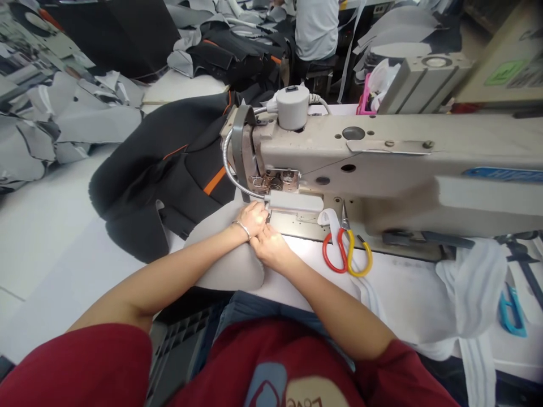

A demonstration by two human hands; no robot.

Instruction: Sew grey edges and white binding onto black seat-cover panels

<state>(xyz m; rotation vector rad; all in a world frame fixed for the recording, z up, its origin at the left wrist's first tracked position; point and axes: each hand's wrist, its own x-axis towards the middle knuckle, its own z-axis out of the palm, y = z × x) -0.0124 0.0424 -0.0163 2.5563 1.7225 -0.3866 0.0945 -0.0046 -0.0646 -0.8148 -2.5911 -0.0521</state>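
Note:
My left hand (253,218) and my right hand (270,247) meet at the needle end of a sewing machine (382,164). The fingers of both are closed on the edge of a grey fabric piece (233,265), which hangs toward my lap over the table edge. Beyond it, joined or lying against it, spreads a black garment piece (186,141) with orange strips. A white lamp bar (296,202) lights the spot beside my fingers. The needle and presser foot are mostly hidden by my hands and the lamp.
Scissors (347,254) with red and yellow handles lie right of my hands, near a white strip (333,220). Striped white elastic (475,288) and blue-handled snips (512,311) lie at the right. Grey cut pieces (93,113) pile up at left; a person (317,28) sits behind.

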